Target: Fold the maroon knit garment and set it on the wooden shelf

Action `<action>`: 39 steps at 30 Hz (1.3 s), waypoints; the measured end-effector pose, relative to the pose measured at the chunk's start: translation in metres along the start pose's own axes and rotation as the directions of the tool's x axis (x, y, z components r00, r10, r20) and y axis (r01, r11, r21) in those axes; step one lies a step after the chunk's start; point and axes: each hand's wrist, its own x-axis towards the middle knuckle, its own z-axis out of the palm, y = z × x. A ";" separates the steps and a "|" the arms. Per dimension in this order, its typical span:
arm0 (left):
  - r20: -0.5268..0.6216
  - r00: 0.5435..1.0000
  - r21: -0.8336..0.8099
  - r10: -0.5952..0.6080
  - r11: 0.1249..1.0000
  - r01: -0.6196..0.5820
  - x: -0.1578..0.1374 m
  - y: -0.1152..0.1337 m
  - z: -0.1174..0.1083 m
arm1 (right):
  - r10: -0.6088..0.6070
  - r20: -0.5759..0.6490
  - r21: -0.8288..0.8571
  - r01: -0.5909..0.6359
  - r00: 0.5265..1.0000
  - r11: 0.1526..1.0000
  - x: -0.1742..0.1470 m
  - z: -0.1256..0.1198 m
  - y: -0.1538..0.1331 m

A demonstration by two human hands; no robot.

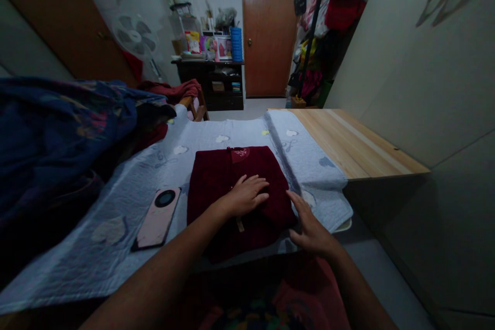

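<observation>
A dark red garment (211,191) lies folded into a neat block on the light blue quilted cover (224,131). It has a zipper, a small pale tag and a lighter patch with a print near its far edge. My left hand (247,195) rests flat on top of it, fingers stretched toward the right. At the garment's right edge is my right hand (309,224), its fingers apart and the thumb spread, touching or almost touching the fabric. To the left of the garment lies a pink phone (158,219) with a round black camera ring.
A heap of dark blue patterned cloth (77,134) is piled on the left. A wooden board (351,144) extends at the right beside a pale cabinet (421,62). Farther back stand a fan (135,36), a dark shelf (209,80) with items, a brown door (266,31) and hanging bags (346,5).
</observation>
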 end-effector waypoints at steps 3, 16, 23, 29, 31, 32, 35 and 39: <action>-0.032 0.999 0.060 0.006 0.998 -0.004 -0.009 -0.004 0.016 | -0.001 -0.142 -0.085 -0.011 0.990 0.996 0.004 0.015 0.005; -0.067 0.997 0.076 0.023 0.997 -0.018 -0.009 -0.010 0.032 | 0.063 -0.403 -0.152 -0.134 0.913 0.979 0.020 0.036 -0.001; -0.056 0.998 0.080 0.012 0.997 -0.008 -0.009 -0.009 0.033 | 0.045 -0.414 -0.057 -0.075 0.909 0.996 0.021 0.047 0.000; 0.001 0.999 -0.009 -0.036 0.999 0.036 -0.009 0.005 0.020 | 0.091 -0.420 -0.162 -0.173 0.903 0.972 0.024 0.047 0.007; 0.024 0.999 -0.066 -0.034 0.997 0.036 -0.007 0.014 0.015 | 0.100 -0.398 -0.190 -0.189 0.912 0.963 0.026 0.045 0.009; 0.025 0.999 -0.087 -0.024 0.996 0.026 -0.006 0.018 0.015 | 0.105 -0.392 -0.195 -0.194 0.914 0.961 0.026 0.044 0.010; -0.004 1.000 -0.100 0.008 0.995 -0.008 -0.004 0.025 0.019 | 0.117 -0.391 -0.193 -0.206 0.913 0.959 0.027 0.045 0.013; -0.050 0.999 -0.069 -0.008 0.998 0.004 -0.004 0.022 0.032 | 0.110 -0.401 -0.205 -0.206 0.909 0.957 0.026 0.049 0.015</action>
